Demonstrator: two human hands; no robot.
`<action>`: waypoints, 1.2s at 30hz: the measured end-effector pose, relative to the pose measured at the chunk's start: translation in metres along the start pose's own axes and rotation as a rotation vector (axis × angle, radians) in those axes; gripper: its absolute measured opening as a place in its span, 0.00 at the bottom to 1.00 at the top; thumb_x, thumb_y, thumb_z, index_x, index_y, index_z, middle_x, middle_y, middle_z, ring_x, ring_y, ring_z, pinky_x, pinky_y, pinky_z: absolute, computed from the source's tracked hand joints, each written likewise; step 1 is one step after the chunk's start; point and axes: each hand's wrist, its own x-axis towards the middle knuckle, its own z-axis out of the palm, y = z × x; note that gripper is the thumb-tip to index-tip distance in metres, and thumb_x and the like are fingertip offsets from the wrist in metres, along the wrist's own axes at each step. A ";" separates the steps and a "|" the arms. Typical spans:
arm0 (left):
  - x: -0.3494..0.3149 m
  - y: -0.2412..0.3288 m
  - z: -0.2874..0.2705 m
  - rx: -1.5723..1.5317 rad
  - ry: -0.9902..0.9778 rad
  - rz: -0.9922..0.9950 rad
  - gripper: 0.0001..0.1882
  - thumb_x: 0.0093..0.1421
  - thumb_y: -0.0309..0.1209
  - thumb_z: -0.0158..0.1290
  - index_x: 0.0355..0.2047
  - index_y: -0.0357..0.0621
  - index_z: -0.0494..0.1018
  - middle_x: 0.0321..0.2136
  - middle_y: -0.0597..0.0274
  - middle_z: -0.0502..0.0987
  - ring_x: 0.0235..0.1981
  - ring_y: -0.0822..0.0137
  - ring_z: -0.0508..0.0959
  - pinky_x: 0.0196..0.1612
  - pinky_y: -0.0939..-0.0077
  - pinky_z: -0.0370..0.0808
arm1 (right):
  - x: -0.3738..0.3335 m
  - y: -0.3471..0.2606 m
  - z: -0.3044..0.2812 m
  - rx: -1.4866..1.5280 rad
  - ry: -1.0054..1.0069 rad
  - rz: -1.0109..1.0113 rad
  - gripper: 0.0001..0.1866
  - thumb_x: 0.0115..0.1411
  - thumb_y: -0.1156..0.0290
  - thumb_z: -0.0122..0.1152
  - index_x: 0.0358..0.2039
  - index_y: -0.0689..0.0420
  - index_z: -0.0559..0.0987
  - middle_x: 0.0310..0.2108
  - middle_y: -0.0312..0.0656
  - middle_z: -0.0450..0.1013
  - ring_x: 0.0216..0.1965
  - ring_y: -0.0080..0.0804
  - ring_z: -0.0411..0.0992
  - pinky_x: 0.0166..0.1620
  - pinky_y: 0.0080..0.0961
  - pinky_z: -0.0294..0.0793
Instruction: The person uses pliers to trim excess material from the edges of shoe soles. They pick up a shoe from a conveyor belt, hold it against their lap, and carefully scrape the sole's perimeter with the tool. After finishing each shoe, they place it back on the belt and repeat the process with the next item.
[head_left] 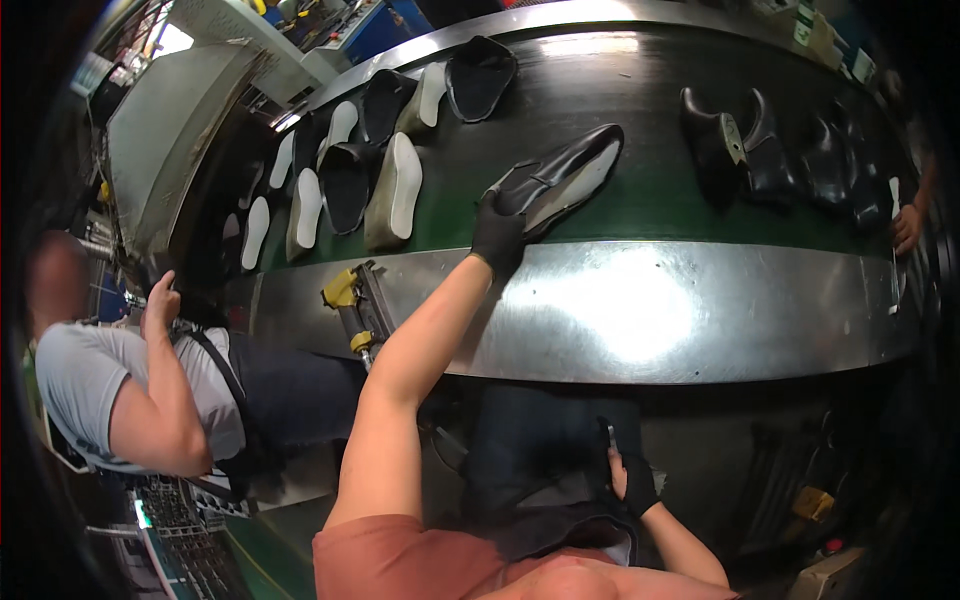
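Note:
Stretched out over the green conveyor belt, my left hand [497,232] in a black glove grips the heel end of a black leather shoe upper [530,183]. The shoe lies tilted on its side with its toe pointing away to the right, and its pale underside shows. Low in front of my body, my right hand [636,482], in a black glove that leaves fingertips bare, is closed round a slim tool [611,436] with a dark tip and a shiny metal part. Its exact kind is too small to make out.
Shoe lasts with pale soles [397,190] and black uppers [346,190] stand on the belt at left; black boots [765,155] stand at right. A yellow staple gun [343,290] rests on the metal ledge [780,300]. A co-worker [150,390] is at left; another person's hand [907,230] is far right.

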 end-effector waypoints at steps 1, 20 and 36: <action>-0.007 0.006 0.006 -0.009 0.027 0.042 0.37 0.49 0.29 0.59 0.58 0.36 0.58 0.49 0.49 0.69 0.49 0.59 0.71 0.53 0.69 0.68 | -0.002 -0.015 -0.011 0.017 -0.048 0.064 0.23 0.65 0.55 0.43 0.40 0.64 0.77 0.32 0.57 0.75 0.36 0.48 0.76 0.43 0.37 0.72; -0.157 0.008 -0.099 -0.590 -0.076 0.184 0.31 0.58 0.26 0.51 0.61 0.46 0.55 0.57 0.54 0.63 0.54 0.57 0.70 0.47 0.62 0.78 | -0.024 -0.047 -0.022 0.381 -0.040 0.208 0.30 0.65 0.46 0.43 0.28 0.64 0.75 0.16 0.41 0.70 0.17 0.29 0.73 0.23 0.26 0.70; -0.423 0.064 -0.094 0.371 -0.194 0.568 0.33 0.42 0.28 0.64 0.51 0.43 0.69 0.48 0.49 0.68 0.51 0.49 0.69 0.53 0.64 0.68 | -0.109 -0.174 -0.031 0.217 0.078 -0.417 0.19 0.62 0.57 0.57 0.41 0.62 0.77 0.34 0.36 0.71 0.31 0.24 0.69 0.38 0.20 0.69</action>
